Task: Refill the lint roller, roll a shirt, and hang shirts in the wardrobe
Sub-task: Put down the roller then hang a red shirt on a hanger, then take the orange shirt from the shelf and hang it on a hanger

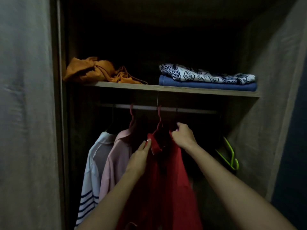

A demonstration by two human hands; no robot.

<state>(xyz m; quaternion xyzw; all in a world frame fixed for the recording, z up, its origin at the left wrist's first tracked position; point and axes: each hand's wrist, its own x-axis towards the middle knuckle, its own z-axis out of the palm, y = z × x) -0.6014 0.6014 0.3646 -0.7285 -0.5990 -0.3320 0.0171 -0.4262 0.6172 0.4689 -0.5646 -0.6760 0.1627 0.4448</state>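
Observation:
A red shirt hangs from a red hanger hooked on the wardrobe rail. My left hand pinches the left side of its collar. My right hand grips the right shoulder of the shirt near the hanger. To the left hang a pink shirt on a second red hanger and a white shirt with dark stripes at its hem. No lint roller is in view.
The shelf above the rail carries a crumpled orange garment on the left and a patterned cloth on a folded blue one on the right. Green hangers hang at the right. Wardrobe walls close in on both sides.

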